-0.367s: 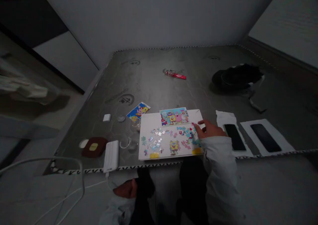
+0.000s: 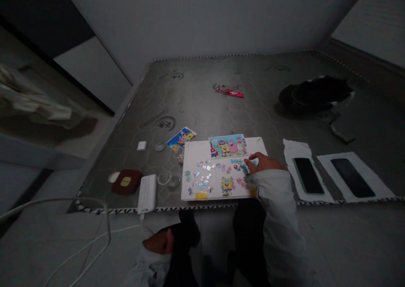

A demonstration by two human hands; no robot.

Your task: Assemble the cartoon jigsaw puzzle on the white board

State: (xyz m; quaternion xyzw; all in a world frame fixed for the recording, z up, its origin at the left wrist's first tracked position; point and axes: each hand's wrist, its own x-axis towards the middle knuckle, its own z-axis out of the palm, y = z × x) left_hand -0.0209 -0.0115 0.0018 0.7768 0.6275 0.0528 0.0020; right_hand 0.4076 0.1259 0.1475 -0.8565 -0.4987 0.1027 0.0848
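My right hand (image 2: pixel 265 162) is over the right part of a white board (image 2: pixel 218 196), thumb and index finger bent toward each other at a cluster of small blue and red jigsaw puzzle pieces (image 2: pixel 237 163). The piece at the fingertips is mostly covered. Silvery-backed puzzle pieces (image 2: pixel 204 181) lie loose on the left half. Near the front edge is a joined yellow cartoon figure (image 2: pixel 227 185), with pink pieces (image 2: pixel 242 182) beside it. A cartoon picture card (image 2: pixel 228 146) lies along the board's top. Low in view, my left hand (image 2: pixel 159 241) rests by my leg, its fingers mostly hidden in shadow.
Left of the board are another picture card (image 2: pixel 181 138), a clear plastic cup (image 2: pixel 172 179), a white power bank (image 2: pixel 147 193) with a cable, and a brown case (image 2: pixel 127 181). A phone (image 2: pixel 308 176) lies to the right. Behind are a red wrapper (image 2: pixel 232 93) and a black cap (image 2: pixel 316 95).
The whole view has shifted, so the board and mat appear slightly further right. My right hand has moved a little left across the board. My left hand stays by my leg.
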